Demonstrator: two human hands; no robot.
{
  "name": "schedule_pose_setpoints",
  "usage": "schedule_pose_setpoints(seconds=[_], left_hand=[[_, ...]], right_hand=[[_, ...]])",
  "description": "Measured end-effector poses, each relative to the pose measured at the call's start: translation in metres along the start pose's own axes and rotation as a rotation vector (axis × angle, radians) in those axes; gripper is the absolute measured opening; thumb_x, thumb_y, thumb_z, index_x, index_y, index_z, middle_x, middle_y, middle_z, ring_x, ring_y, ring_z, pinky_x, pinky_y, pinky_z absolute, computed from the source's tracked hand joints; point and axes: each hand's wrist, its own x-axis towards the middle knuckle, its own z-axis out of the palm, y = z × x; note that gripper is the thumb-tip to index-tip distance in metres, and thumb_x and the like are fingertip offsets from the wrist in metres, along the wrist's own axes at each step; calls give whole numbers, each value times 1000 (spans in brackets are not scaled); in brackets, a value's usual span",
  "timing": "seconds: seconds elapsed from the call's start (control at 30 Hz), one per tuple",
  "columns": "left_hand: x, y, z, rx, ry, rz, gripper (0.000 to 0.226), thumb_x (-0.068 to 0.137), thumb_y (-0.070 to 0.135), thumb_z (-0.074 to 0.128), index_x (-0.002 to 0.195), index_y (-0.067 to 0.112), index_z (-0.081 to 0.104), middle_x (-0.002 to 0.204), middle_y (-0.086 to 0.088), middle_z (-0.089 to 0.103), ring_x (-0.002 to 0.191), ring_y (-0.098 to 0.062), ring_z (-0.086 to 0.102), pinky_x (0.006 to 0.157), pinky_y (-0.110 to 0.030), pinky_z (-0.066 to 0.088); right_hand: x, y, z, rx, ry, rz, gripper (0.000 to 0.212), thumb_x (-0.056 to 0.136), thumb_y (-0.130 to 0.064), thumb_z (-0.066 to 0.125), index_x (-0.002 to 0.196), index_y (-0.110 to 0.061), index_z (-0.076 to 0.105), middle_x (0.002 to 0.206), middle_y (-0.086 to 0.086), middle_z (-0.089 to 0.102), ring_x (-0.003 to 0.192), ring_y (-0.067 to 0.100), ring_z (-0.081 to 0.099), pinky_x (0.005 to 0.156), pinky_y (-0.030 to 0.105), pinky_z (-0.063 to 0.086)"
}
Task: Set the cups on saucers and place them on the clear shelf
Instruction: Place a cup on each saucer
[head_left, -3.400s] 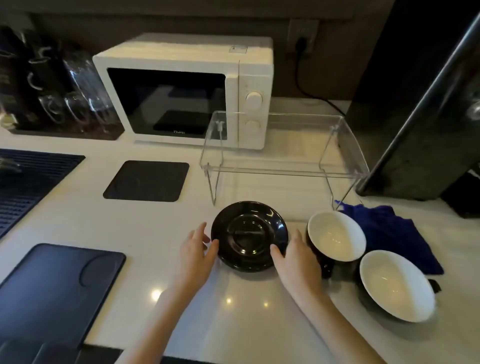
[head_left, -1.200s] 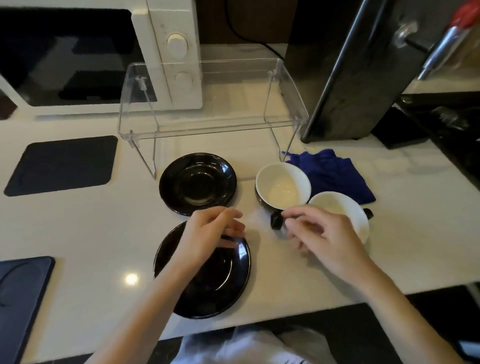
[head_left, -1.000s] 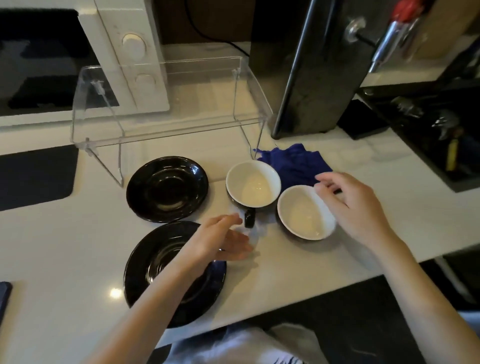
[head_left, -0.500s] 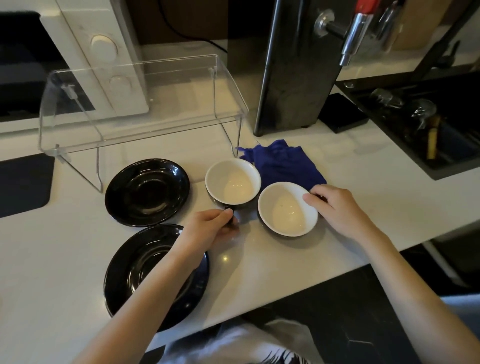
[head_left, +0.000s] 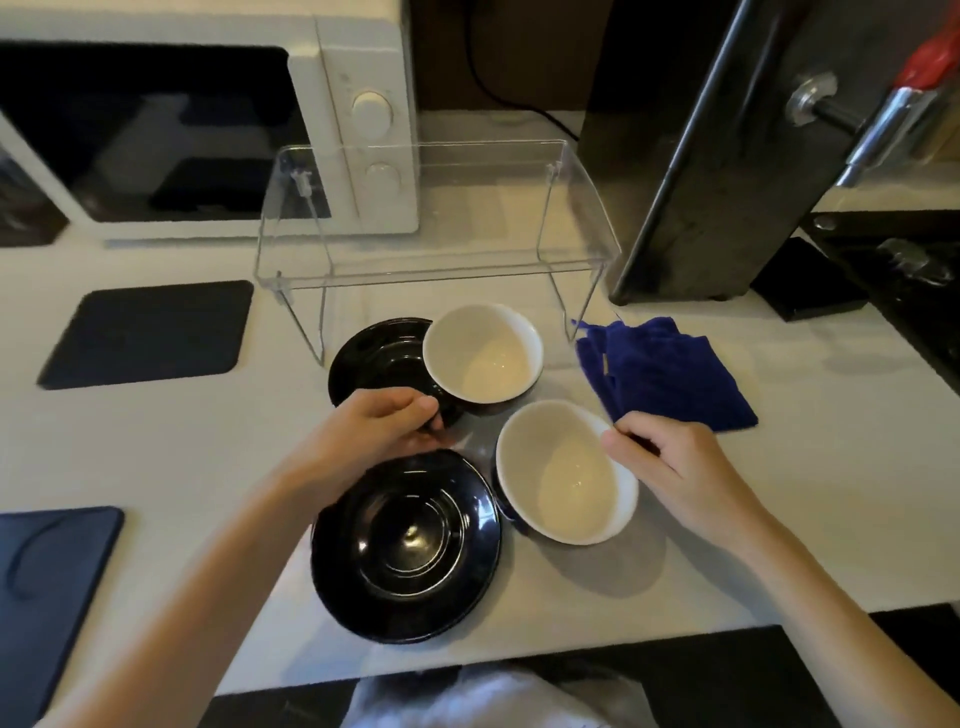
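Your left hand (head_left: 382, 434) is closed on the dark handle of the far white-lined black cup (head_left: 483, 359), which sits tilted at frame centre, mouth up and leaning toward the lower right, overlapping the right edge of the far glossy black saucer (head_left: 376, 364); whether it touches the saucer you cannot tell. Your right hand (head_left: 675, 475) pinches the right side of the near white-lined black cup (head_left: 563, 473), tilted with its mouth facing up and left, just right of the near glossy black saucer (head_left: 405, 548), which lies flat on the white surface (head_left: 779, 509) near its front edge. The clear acrylic shelf (head_left: 436, 208) stands behind the saucers, its wire legs straddling the far one. A crumpled blue cloth (head_left: 670, 374) lies right of the cups. A white microwave (head_left: 208, 124) fills the upper left, a black square mat (head_left: 148, 332) below it.
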Motion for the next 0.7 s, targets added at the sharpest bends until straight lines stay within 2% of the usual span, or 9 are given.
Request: schedule_pose_setpoints(seconds=[0.1,0.3,0.43,0.53,0.7], left_hand=[[-2,-4,-26,38,25,-26,23,88,21,50,74,10,64,88,-14,67,96,-26,68,91,-29,51],[-1,-14,-51,10,76,-53,21,87,20,53,76,5,64,85,-11,71,87,-19,71,88,-25,52],[-1,-17,-56,-2,86,-61,22,88,19,51,76,6,63,89,-15,70,91,-24,70,88,-28,52],[0,-18,-57,-16,100,-67,22,88,18,51,74,6,64,89,-16,70,86,-22,71,87,-27,53],[3,-19,-61,-28,125,-104,22,87,19,52,74,7,64,83,-12,72,79,-19,72,83,-26,55]], right_hand=[[9,-17,24,34,-75,-58,37,90,-26,50,68,4,52,57,22,46,50,23,37,49,26,30],[20,-35,65,6,-130,-116,37,90,-31,49,69,-1,54,62,18,54,56,24,47,52,35,37],[22,-42,77,-6,-172,-113,38,91,-29,49,66,0,49,56,13,47,52,17,37,51,31,31],[22,-45,81,-19,-182,-101,38,91,-26,50,62,-1,43,55,4,38,52,9,31,51,29,25],[23,-49,88,-40,-200,-110,37,91,-27,50,65,0,47,58,15,44,54,18,36,52,38,31]])
